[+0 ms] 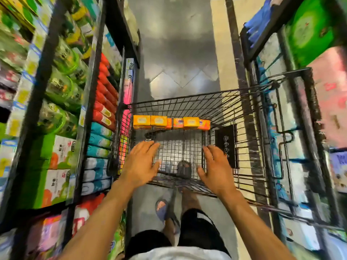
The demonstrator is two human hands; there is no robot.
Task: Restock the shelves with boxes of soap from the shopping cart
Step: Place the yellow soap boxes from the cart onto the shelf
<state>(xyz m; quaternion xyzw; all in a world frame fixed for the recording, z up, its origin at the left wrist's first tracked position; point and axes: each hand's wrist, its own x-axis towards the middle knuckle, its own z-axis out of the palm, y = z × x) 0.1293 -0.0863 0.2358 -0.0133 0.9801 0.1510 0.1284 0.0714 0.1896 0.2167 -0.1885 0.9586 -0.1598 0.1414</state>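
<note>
Left hand (139,163) and right hand (216,170) hovered over the shopping cart (187,97), fingers (148,147) spread, empty; soap boxes (158,121), perhaps stacked, lay inside.

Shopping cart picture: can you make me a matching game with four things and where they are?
Things:
1. soap boxes
2. left hand and right hand
3. blue slipper
4. black panel

Places:
A. on the floor, nearer than the cart
B. on the cart's right wall
C. in a row at the cart's far end
D. open, above the cart's near end

Pairs: 1-C, 2-D, 3-A, 4-B
</note>
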